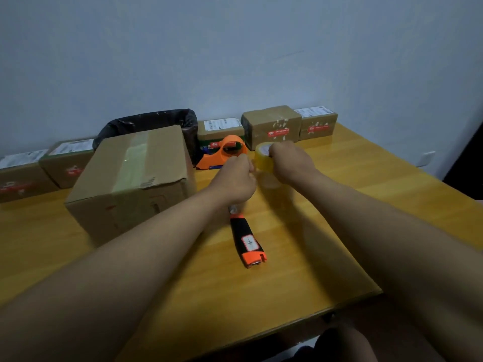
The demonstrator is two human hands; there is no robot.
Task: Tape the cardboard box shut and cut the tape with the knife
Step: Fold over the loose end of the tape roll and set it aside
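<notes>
Yellow wood runs under everything, a glossy table point(326, 205) pushed against a pale wall, and both of the person's arms reach out over it. Their right hand point(290, 160) is curled over the roll of clear tape point(262, 159), holding it up off the table, while the left hand point(236, 178) sits just beside it with fingers bunched at the roll's near edge, seemingly pinching or picking at the loose end; the fingertips themselves are hidden, so I cannot tell whether any tape has come free. Well to the left of the left hand stands the cardboard box point(133, 178), flaps down, with a strip of tape already along its top seam. Directly beneath the left wrist lies the knife point(247, 237), orange and black, its blade end tucked under the hand. Beyond both hands rests an orange tape dispenser point(226, 152), and behind it a bin with a black liner point(154, 121) and a row of small parcels point(271, 125) along the wall. To my eye the step in hand is starting the tape, and doing it well means keeping the roll steady in the right hand, lifting the end with a nail rather than tearing it, and pulling it straight so it does not split or fold on itself. Then the roll should be carried over to the box before much is drawn out, with the knife within easy reach.
</notes>
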